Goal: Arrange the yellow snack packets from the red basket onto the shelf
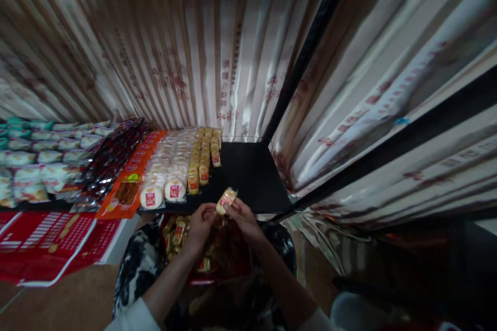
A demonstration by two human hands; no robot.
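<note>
A small wrapped snack cake point(226, 200) in clear film with a red and yellow label is held above the front edge of the black shelf point(248, 170). My right hand point(244, 219) pinches it from the right, thumb against the label. On its other side, my left hand point(202, 223) has curled fingers meeting the left end of the wrapper. Below both hands, a red bag point(223, 280) between the knees holds several similar gold-wrapped cakes point(178, 232). Rows of the same gold packs point(204, 158) stand on the shelf just beyond.
Left of the gold packs are round white wrapped cakes point(174, 189), an orange snack bag point(125, 191), dark shiny packets point(108, 160) and white pouches point(29, 183). A red printed sheet point(46, 245) hangs below the shelf. Black posts point(303, 57) and printed curtains point(202, 36) enclose the back and right.
</note>
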